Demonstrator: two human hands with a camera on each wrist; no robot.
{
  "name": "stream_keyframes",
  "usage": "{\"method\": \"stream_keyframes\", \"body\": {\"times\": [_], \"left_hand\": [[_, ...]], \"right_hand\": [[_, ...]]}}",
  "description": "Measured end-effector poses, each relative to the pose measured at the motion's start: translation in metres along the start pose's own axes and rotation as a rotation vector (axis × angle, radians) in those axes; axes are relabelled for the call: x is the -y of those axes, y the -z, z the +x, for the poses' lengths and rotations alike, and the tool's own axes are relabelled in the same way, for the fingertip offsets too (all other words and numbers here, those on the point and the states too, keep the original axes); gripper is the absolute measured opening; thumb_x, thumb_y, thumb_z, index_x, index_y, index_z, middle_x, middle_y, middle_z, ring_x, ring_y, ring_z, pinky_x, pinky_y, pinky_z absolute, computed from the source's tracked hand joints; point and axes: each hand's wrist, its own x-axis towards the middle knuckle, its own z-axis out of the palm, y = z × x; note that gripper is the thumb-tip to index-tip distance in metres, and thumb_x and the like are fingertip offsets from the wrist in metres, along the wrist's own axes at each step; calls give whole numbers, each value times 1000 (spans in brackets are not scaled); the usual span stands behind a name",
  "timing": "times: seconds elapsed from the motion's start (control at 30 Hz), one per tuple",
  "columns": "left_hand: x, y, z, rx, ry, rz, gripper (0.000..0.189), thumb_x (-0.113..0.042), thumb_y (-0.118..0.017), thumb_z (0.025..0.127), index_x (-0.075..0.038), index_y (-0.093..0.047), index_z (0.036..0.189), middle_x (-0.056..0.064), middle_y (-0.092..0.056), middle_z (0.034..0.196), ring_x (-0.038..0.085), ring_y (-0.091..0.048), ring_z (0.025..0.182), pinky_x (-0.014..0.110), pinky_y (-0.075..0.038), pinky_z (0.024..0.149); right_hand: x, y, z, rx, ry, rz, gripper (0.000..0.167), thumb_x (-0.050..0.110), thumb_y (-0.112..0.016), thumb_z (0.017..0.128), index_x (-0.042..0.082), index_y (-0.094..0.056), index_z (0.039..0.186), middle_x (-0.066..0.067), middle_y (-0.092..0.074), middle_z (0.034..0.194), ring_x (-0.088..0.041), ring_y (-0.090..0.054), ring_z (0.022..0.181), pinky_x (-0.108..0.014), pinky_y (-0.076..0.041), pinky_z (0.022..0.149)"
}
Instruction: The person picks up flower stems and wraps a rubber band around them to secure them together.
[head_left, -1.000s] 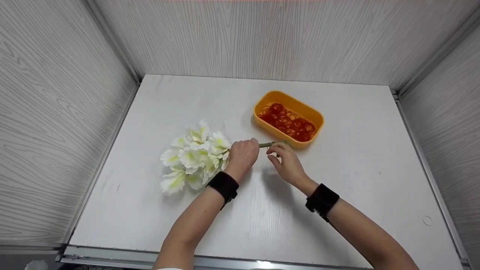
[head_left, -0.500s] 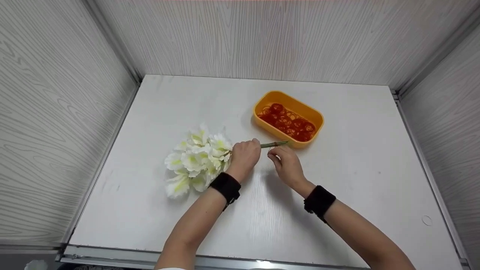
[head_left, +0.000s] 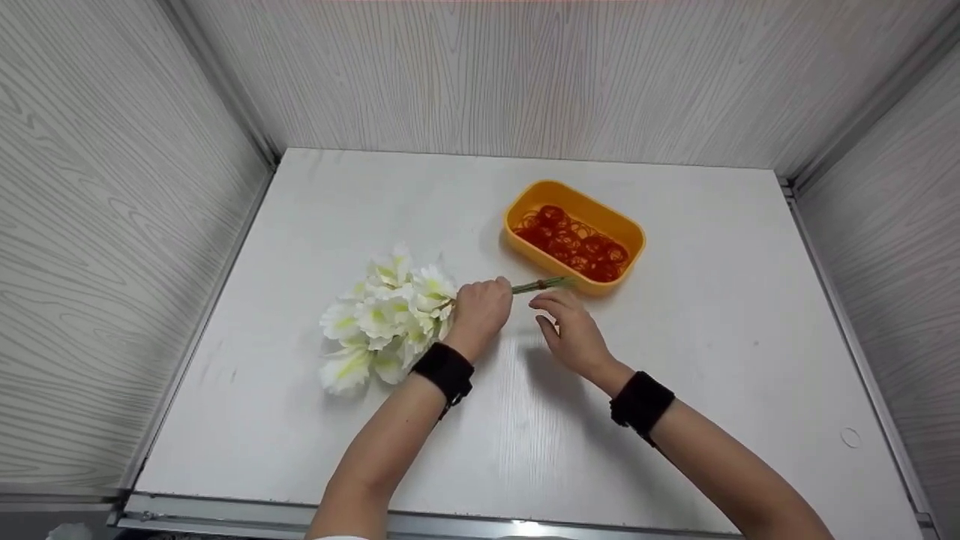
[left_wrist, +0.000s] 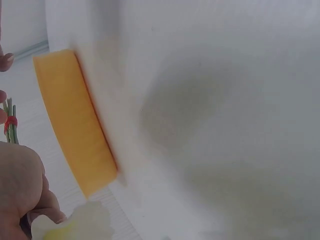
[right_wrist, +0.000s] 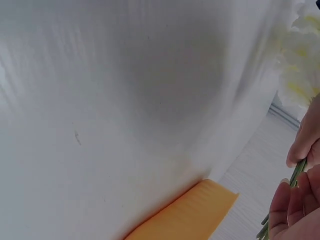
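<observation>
White artificial flowers with yellow-green centres form a bunch left of my left hand, which grips their green stems in its fist. A red rubber band circles the stems beyond that fist. Just below the stem ends is my right hand, its thumb spread from the loosely bent fingers. In the right wrist view its fingers lie close beside the stems; whether they touch is unclear. Nothing shows in its grasp.
An orange tub holding several red rubber bands stands just behind the stem ends. A thin ring lies at the right of the white table. Panels enclose the table's back and sides.
My right thumb has parted from the fingers, which were close together half a second ago by the stems. The left hand and flowers have shifted slightly left since then.
</observation>
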Motion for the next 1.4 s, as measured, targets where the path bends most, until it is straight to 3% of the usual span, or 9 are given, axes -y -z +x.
{"method": "stream_keyframes", "body": {"times": [0.2, 0.33, 0.53, 0.8, 1.07, 1.23, 1.4], "left_hand": [[4, -2, -3, -24, -35, 30, 20, -9, -53, 90, -12, -57, 71, 4, -61, 60, 22, -61, 53, 35, -48, 47], [9, -4, -5, -38, -61, 48, 21, -7, -53, 89, -12, -57, 68, 4, -60, 58, 21, -60, 52, 35, -47, 46], [15, -7, -8, -71, -121, 80, 22, -7, -55, 86, -12, -58, 65, 4, -58, 56, 21, -59, 53, 34, -45, 49], [20, -12, -8, 59, -148, 113, 21, -11, -54, 90, -12, -61, 69, 5, -61, 62, 22, -60, 60, 35, -46, 59], [30, -22, -11, 153, -148, 120, 22, -11, -51, 94, -9, -62, 75, 9, -65, 72, 26, -63, 72, 37, -46, 69], [41, -30, -11, 261, -153, 110, 20, -13, -46, 97, -7, -63, 88, 11, -65, 86, 28, -61, 85, 41, -44, 82], [56, -37, -15, 295, -195, 135, 18, -21, -48, 100, -7, -59, 99, 10, -60, 98, 28, -55, 98, 43, -38, 96]], "right_hand": [[-3, 5, 1, -6, -37, 14, 19, -6, -66, 86, 1, -68, 104, -13, -63, 112, -24, -58, 103, -36, -51, 72], [-8, 8, 1, -36, -20, 13, 19, -6, -67, 85, 2, -67, 102, -10, -62, 108, -22, -58, 99, -36, -50, 72], [-16, 14, 2, -70, 30, -74, 23, 0, -69, 86, 5, -67, 108, -8, -61, 112, -24, -57, 104, -41, -48, 88], [-31, 21, -1, -69, 54, -277, 32, 21, -71, 88, 7, -67, 117, -8, -61, 118, -30, -53, 105, -44, -44, 88], [-46, 23, -14, 17, -101, -527, 51, 47, -63, 90, 14, -62, 129, -13, -54, 131, -37, -47, 119, -54, -41, 88], [-50, 24, -19, 56, -191, -560, 55, 52, -56, 92, 15, -58, 134, -14, -47, 140, -38, -41, 126, -57, -38, 92], [-51, 20, -24, 111, -234, -550, 58, 53, -52, 94, 16, -54, 139, -14, -44, 144, -38, -37, 130, -58, -35, 96]]}}
